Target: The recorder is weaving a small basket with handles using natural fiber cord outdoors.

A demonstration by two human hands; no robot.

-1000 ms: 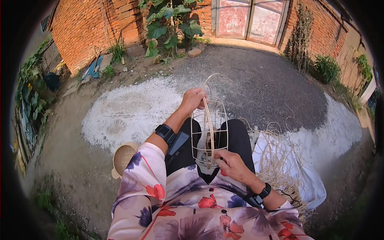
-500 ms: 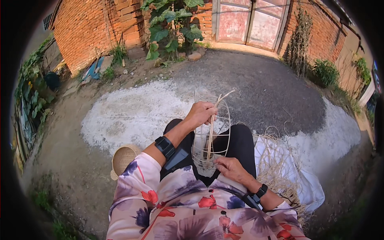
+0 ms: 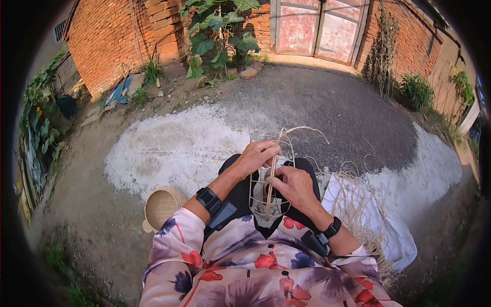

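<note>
An open wicker basket frame, made of thin pale ribs and hoops, stands between my knees. My left hand is closed around its central rib near the top. Just below and to the right, my right hand is closed, thumb and fingers pinched at the same rib. Whether a thin strand lies between those fingertips is hidden. From the top of the frame a loose cane strand curls out to the right.
A small round woven basket sits on the ground at my left. To my right, tangled cane strands lie over a white sack. Farther off are a brick wall, a leafy plant and a faded red double door.
My right hand has risen from the frame's lower edge to its middle, close to my left hand. My left hand has shifted slightly down, and the loose strand's end now reaches farther right.
</note>
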